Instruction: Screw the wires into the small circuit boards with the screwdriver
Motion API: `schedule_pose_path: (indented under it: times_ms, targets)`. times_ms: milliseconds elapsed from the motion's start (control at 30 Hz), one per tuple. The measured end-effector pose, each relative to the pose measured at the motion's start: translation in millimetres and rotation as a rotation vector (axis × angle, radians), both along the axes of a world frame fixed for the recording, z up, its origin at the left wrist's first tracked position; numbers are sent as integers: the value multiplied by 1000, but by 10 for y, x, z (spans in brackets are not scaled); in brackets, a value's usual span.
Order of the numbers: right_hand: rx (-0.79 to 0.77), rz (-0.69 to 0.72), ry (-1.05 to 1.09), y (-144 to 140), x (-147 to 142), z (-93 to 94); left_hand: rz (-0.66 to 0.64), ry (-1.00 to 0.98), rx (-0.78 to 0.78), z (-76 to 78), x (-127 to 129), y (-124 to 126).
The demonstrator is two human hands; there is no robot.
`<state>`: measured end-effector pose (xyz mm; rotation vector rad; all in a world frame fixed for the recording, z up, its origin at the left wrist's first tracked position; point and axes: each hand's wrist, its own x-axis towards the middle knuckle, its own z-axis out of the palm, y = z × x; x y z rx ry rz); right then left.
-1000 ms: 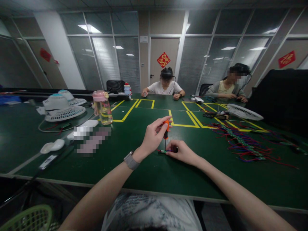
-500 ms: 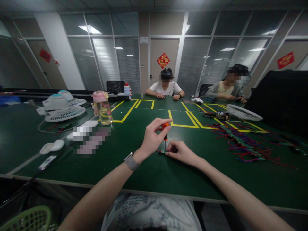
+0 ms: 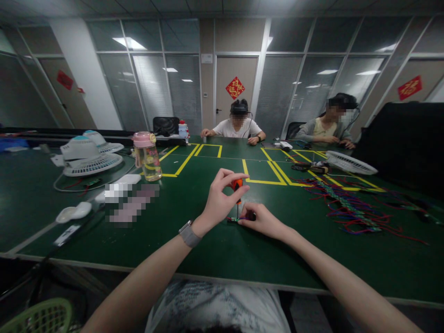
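Note:
An orange-and-black screwdriver [image 3: 237,186] stands upright, its thin shaft pointing down at a small green circuit board [image 3: 233,220]. My left hand [image 3: 221,196] curls around its handle, index finger over the top and thumb at the near side; the other fingers are partly hidden. Low on the table, my right hand [image 3: 262,218] pinches the right end of the board between thumb and fingers. A bit of red wire shows at the board's left end. The screwdriver's tip meets the board, but the exact contact point is too small to make out.
Right of my hands lies a row of circuit boards [image 3: 350,206] with red and blue wires. A pink-lidded bottle [image 3: 148,157] and white fans [image 3: 92,157] stand left. Yellow tape [image 3: 267,181] marks the green table [image 3: 194,252]. Two people sit opposite.
My left fingers have shifted slightly on the screwdriver, showing more of its handle. My right hand stays on the board. The person opposite has reached a hand sideways to a small cylinder.

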<state>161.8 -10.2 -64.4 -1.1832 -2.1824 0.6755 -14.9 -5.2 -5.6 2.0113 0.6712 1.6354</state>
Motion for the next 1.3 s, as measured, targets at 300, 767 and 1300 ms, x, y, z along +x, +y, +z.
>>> schedule_pose_path:
  times_ms: [300, 767, 1300]
  targets:
    - [-24, 21, -11, 6, 8, 27, -223, -87, -134, 5, 21, -16]
    - [-20, 37, -1, 24, 15, 15, -114, -47, -82, 11, 2, -15]
    - [-5, 31, -9, 27, 10, 10, -28, 0, -5, 17, -16, -18]
